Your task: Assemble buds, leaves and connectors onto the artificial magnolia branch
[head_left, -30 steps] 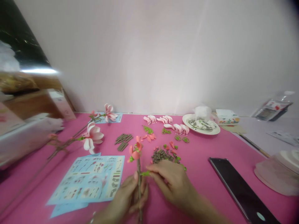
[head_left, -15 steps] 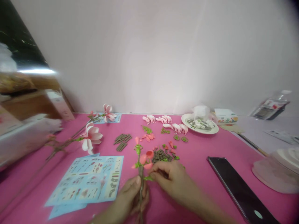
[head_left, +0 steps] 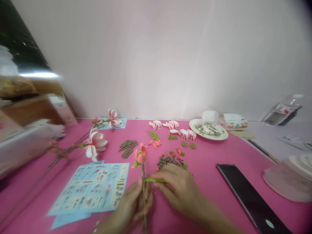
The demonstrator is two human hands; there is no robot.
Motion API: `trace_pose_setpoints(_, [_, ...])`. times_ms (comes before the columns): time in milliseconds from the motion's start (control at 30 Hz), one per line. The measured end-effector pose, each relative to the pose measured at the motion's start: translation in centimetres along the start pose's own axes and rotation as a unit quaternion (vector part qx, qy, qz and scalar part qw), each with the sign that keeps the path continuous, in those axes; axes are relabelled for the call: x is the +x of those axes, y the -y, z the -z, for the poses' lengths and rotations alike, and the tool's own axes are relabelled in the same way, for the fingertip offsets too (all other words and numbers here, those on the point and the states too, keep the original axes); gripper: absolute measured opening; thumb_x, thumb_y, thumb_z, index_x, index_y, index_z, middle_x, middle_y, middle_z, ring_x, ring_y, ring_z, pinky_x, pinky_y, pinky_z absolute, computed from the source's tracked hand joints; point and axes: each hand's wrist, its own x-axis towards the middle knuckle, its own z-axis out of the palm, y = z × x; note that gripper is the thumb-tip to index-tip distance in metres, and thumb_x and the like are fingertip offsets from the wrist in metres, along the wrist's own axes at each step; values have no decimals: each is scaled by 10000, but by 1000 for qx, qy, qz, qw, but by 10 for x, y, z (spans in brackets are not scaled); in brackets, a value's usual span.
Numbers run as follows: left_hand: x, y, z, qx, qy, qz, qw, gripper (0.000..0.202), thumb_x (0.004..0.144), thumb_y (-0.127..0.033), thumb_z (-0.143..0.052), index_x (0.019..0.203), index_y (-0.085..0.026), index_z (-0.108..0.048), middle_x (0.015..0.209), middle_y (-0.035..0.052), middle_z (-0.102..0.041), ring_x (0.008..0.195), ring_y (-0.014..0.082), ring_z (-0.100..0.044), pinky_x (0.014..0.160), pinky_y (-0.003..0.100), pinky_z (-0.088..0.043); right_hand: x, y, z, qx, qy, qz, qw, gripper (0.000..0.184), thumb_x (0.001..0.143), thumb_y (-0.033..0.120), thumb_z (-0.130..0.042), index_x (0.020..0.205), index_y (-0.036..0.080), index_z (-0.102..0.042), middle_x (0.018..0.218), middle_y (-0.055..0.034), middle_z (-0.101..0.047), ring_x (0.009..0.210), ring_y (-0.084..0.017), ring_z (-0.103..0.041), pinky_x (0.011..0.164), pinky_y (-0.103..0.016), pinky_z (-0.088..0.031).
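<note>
My left hand (head_left: pixel 135 200) is closed around the brown stem of a toy flower branch (head_left: pixel 143 187), held roughly upright. Coral-pink petals (head_left: pixel 140 155) and a bit of green sit at its top. In my right hand (head_left: pixel 179 185), thumb and fingers pinch a thin green leaf piece (head_left: pixel 156 179), whose left end meets or nearly meets the stem. Just beyond the right hand lies a pile of small brown pieces (head_left: pixel 166 161) with coral and green bits, partly hidden by that hand.
Blue instruction sheets (head_left: pixel 89 188) lie at left, near finished magnolia branches (head_left: pixel 95 143). Brown sticks (head_left: pixel 128 148), pale pink petals (head_left: pixel 171 124) and green parts (head_left: pixel 172 137) are farther back. A white plate (head_left: pixel 226 136) holds scraps. A black phone (head_left: pixel 248 195) lies at right.
The branch has turned in my left hand, so its coral petals now face differently and its top sits slightly left. The green leaf piece in my right hand shows more of its length.
</note>
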Motion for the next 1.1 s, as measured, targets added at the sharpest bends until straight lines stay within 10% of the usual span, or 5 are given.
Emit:
trace_pose_setpoints(567, [-2, 5, 2, -10, 72, -28, 997, 436, 920, -462, -358, 652, -158, -517, 422, -53, -448, 260, 32, -190, 269, 145, -151, 0, 5, 1, 83, 34, -107, 990, 77, 844, 197, -604, 821, 209, -677, 754, 20, -692, 700, -130, -618, 660, -235, -426])
trace_pose_setpoints(1100, [-2, 3, 0, 29, 71, -49, 996, 403, 911, -451, -403, 678, -153, -541, 443, -31, -506, 258, 35, -231, 263, 146, -179, 9, 15, 1, 263, 80, -329, 903, 167, 777, 190, -548, 612, 169, -556, 466, 59, -471, 433, -83, -460, 414, -166, -337])
